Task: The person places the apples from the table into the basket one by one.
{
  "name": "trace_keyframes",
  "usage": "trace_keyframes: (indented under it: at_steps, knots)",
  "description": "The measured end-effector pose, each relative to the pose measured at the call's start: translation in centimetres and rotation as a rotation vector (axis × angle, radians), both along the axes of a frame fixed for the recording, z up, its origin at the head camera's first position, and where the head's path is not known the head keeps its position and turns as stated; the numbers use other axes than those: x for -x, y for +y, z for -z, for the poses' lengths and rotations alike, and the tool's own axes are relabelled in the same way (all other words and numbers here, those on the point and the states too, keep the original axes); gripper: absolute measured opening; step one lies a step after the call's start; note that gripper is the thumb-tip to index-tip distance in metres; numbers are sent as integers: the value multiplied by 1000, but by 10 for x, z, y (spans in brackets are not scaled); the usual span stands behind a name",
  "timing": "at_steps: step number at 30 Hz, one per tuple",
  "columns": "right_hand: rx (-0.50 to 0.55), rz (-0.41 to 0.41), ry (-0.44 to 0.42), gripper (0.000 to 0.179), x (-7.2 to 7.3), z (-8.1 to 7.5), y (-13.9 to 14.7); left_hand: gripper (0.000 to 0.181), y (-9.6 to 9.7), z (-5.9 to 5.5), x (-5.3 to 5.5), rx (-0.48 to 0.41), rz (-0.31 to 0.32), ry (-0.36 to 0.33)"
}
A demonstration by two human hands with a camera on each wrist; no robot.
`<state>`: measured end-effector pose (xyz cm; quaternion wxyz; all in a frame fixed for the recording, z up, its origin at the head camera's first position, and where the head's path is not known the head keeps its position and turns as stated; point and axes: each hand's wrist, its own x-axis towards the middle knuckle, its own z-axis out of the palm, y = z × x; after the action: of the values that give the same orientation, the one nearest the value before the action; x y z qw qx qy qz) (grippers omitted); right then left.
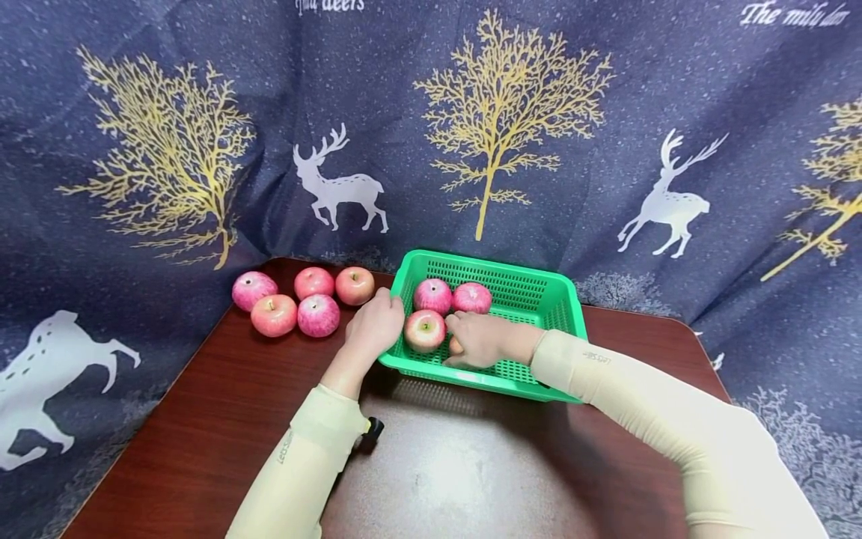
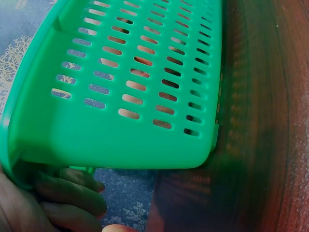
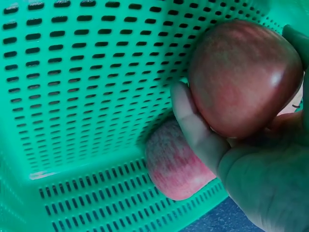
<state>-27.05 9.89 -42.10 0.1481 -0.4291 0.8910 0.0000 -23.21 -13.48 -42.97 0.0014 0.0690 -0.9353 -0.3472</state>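
A green plastic basket [image 1: 571, 299] with slotted walls stands on the table. Curled over its left rim are the fingers of my left hand [image 1: 377, 323], seen from below the rim in the left wrist view. Inside the basket, my right hand [image 1: 480, 338] grips an apple [image 3: 244, 79] between thumb and fingers; the head view shows only a sliver of it. Beside it in the basket sit a red-and-yellow apple [image 1: 425, 331] and two pinkish apples, one at the back left [image 1: 432, 296] and one right of that [image 1: 472, 298].
Several apples lie left of the basket, among them a pale red one [image 1: 273, 315] and a pink one [image 1: 319, 315]. A dark curtain [image 1: 431, 187] printed with deer and trees hangs behind the brown table [image 1: 215, 419].
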Motion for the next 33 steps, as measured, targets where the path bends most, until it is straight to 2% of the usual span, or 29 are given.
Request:
trace_keyframes:
  at_steps: [6, 15, 33]
  knots:
    - [24, 6, -40, 51, -3, -5, -1, 48, 0, -1, 0, 4, 1, 4]
    - [42, 78, -155, 44, -8, -12, 0, 48, 0, 0, 0, 5, 1, -1]
    - [-5, 75, -232, 41, -9, -13, 1, 47, 2, 0, 1, 4, 7, -9]
